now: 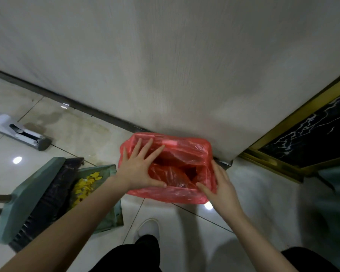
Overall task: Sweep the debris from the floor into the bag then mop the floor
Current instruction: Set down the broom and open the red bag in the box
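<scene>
A red plastic bag (185, 154) lines a bin that stands on the tiled floor against the pale wall. My left hand (139, 167) lies spread over the bag's left rim, fingers straight, thumb along the near edge. My right hand (222, 185) touches the bag's right near corner with straight fingers. To the left a green dustpan (106, 209) holds yellow debris (86, 185). A green broom (28, 197) with dark bristles lies across the dustpan.
A grey flat mop head (28, 134) rests on the floor at the far left, with a wet patch beside it. A gold-framed black marble panel (312, 134) stands at the right. My white shoe (148, 228) and dark trousers show below.
</scene>
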{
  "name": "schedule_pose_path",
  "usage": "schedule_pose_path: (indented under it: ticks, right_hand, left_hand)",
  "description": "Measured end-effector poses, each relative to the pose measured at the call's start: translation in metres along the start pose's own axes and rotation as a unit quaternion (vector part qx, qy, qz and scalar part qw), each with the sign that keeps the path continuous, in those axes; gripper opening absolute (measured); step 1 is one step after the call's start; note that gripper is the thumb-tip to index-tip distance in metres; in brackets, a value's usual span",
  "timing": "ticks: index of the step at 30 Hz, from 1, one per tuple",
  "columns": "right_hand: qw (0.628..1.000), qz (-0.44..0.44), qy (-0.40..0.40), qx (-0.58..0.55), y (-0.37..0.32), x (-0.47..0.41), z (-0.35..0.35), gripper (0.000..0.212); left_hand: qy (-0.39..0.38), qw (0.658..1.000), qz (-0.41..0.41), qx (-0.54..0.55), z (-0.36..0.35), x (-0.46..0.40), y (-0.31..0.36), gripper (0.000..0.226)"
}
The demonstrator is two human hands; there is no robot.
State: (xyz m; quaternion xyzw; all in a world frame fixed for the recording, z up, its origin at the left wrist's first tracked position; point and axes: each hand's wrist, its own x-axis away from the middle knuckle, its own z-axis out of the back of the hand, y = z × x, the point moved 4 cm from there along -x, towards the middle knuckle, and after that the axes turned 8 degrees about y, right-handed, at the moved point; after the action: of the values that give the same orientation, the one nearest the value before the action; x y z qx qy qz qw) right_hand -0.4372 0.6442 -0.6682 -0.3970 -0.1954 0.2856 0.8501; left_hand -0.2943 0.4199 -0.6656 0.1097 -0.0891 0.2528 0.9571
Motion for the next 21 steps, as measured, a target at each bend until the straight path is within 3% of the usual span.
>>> schedule_pose_path:
  ticks: [4, 6, 9, 12, 17, 21]
  right_hand:
    - [0.975, -0.096, -0.144, -0.139, 0.023, 0.018, -0.018, 0.078]
    - [0.969, -0.098, -0.186, -0.131, 0.029, 0.020, -0.018, 0.092]
    - [0.977, -0.089, -0.164, -0.103, 0.032, 0.016, -0.017, 0.107]
    - [0.985, -0.075, -0.127, -0.093, 0.023, 0.010, -0.019, 0.105]
    - [0.994, -0.038, -0.089, -0.054, 0.001, 0.000, -0.023, 0.091]
    - [0.993, -0.051, -0.084, -0.071, -0.008, -0.011, -0.030, 0.090]
  left_hand:
    - [0.005, 1.000, -0.009, -0.003, -0.010, -0.004, -0.006, 0.118]
    - [0.025, 0.999, -0.035, -0.007, -0.008, -0.003, -0.009, 0.114]
    - [0.101, 0.992, -0.066, 0.038, 0.004, 0.008, -0.010, 0.108]
    - [0.176, 0.982, -0.023, 0.063, 0.009, 0.032, -0.021, 0.110]
    - [0.080, 0.959, 0.119, 0.245, -0.023, 0.058, -0.045, 0.129]
    - [0.166, 0.923, 0.175, 0.300, -0.026, 0.043, -0.039, 0.119]
